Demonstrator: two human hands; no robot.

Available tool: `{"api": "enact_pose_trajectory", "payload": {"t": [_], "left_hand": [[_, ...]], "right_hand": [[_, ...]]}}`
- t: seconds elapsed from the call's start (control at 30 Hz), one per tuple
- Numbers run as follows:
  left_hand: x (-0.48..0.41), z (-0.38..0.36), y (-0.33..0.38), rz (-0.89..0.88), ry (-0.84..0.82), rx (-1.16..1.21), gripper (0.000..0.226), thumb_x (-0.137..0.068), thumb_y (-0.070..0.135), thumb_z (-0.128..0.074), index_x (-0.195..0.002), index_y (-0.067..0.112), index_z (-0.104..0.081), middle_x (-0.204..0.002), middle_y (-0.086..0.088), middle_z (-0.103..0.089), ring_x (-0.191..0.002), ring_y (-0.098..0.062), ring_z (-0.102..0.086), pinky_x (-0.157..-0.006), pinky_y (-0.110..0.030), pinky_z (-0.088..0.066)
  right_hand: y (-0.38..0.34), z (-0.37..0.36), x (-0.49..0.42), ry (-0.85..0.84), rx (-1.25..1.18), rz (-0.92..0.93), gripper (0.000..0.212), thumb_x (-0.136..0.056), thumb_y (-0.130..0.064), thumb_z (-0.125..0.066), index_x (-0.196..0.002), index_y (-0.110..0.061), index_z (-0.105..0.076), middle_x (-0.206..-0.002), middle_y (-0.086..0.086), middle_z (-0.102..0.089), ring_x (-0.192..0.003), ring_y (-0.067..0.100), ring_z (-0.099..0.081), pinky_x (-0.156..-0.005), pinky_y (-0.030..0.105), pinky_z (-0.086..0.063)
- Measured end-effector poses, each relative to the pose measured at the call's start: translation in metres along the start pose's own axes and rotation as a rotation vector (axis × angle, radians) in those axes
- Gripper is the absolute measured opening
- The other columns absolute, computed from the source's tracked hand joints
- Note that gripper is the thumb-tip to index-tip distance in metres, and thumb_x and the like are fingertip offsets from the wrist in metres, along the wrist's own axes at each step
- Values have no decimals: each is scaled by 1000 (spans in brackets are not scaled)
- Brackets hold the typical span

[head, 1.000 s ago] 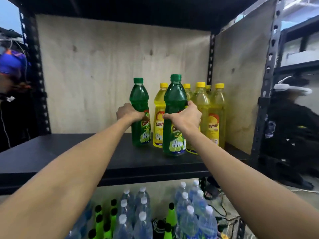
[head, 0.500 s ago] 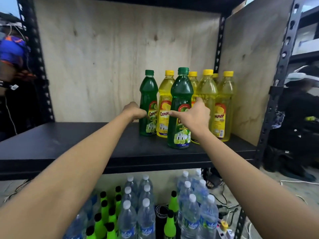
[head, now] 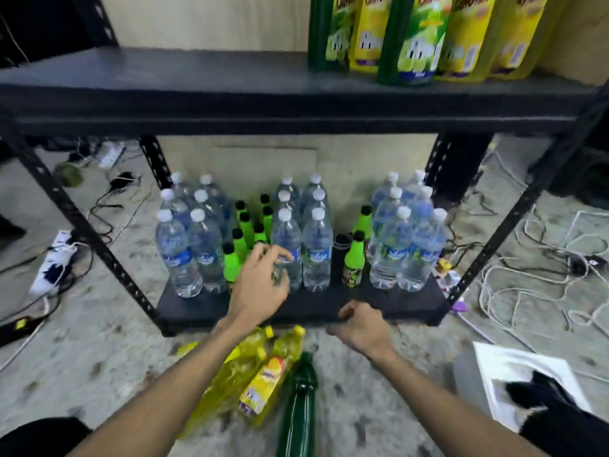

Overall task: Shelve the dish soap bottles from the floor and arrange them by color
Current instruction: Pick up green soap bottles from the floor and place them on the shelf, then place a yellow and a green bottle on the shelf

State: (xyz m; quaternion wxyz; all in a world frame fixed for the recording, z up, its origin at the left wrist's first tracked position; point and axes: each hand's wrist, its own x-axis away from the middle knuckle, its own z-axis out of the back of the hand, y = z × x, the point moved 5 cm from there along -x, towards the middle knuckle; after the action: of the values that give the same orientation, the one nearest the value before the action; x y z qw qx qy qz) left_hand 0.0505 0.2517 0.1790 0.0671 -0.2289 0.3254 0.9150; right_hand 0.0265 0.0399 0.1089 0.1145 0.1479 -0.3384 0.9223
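While the shelved bottles [head: 408, 44] stand on the shelf [head: 197, 94], yellow floor bottles [head: 263, 384] and a green floor bottle [head: 298, 413] await pickup, with the left hand [head: 260, 285] and right hand [head: 361, 328] both empty and loosely curled

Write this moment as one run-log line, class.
left grip: empty | right grip: empty | floor: yellow bottles and green bottle lying, not held | upper shelf: shelved bottles standing, green beside yellow

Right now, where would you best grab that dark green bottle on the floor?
Probably round the body, from above and from its right: the green bottle lies flat, narrow end toward the shelf, yellow bottles crowd its left side, and the empty right hand hovers close.
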Motion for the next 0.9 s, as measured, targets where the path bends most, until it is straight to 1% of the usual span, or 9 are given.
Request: {"api": "enact_pose_trajectory", "payload": {"t": [0.07, 0.13, 0.2, 0.27, 0.4, 0.6, 0.7, 0.8, 0.9], "left_hand": [[30, -49, -57, 290, -280, -3, 31, -76, 10, -67, -94, 35, -62, -90, 15, -54, -81, -6, -59, -79, -24, -48], [66, -93, -106, 517, -517, -35, 26, -77, 11, -66, -94, 30, -67, -94, 9, -68, -93, -15, -67, -81, -25, -51], [98, -122, -138, 604, -649, -136, 20, -80, 15, -64, -99, 21, -71, -102, 1, -72, -102, -22, -67, -81, -28, -50], [122, -147, -160, 608, -750, -261, 36, -79, 14, -63, -115, 17, -68, -113, -6, -70, -108, -27, -64, -83, -32, -52], [151, -191, -184, 604, -884, -362, 79, -79, 22, -69, -149, 17, -33, -132, -15, -49, -118, -32, -55, -93, -36, -48], [146, -222, -187, 624, -979, -578, 82, -73, 30, -76, -141, 5, -37, -141, -17, -27, -129, -34, -36, -99, -38, -48], [144, -228, -186, 642, -954, -641, 89, -72, 26, -79, -143, 0, -31, -142, -17, -25, -129, -31, -39, -96, -35, -50], [146, -238, -181, 617, -904, -584, 88, -75, 25, -77, -145, -3, -29, -146, -16, -35, -131, -26, -49, -94, -33, -51], [148, -238, -179, 620, -853, -528, 83, -70, 31, -80, -136, 2, -38, -133, -10, -54, -125, -23, -56, -93, -30, -51]], "right_hand": [[29, -60, -7, -188, -31, -113, 36, -67, -43, -84, -72, -19, -57, -69, -2, -60, -61, 14, -55, -60, 26, -44], [57, -113, -11, -335, -52, -277, 47, -67, -44, -87, -82, -17, -51, -75, 2, -53, -58, 14, -44, -54, 28, -39], [75, -158, -13, -491, -27, -398, 67, -71, -47, -85, -116, -13, -48, -109, 9, -56, -84, 20, -52, -68, 31, -46], [86, -192, -23, -511, -24, -447, 98, -74, -46, -84, -146, -7, -30, -145, 14, -45, -121, 26, -52, -95, 34, -48], [97, -238, -46, -460, -97, -535, 124, -69, -35, -90, -154, -5, -5, -154, 17, -33, -140, 32, -41, -111, 41, -42], [119, -268, -56, -380, -162, -575, 119, -52, -30, -95, -145, -10, -24, -131, 11, -56, -120, 28, -58, -97, 38, -54], [126, -268, -60, -334, -201, -615, 94, -46, -28, -95, -121, -14, -41, -113, 8, -60, -107, 26, -62, -85, 37, -58], [136, -260, -62, -285, -290, -650, 77, -43, -25, -95, -97, -14, -42, -88, 1, -53, -83, 19, -55, -76, 34, -55], [148, -245, -64, -254, -389, -665, 80, -39, -19, -93, -106, -5, -52, -91, 8, -63, -83, 24, -65, -78, 38, -61]]}}
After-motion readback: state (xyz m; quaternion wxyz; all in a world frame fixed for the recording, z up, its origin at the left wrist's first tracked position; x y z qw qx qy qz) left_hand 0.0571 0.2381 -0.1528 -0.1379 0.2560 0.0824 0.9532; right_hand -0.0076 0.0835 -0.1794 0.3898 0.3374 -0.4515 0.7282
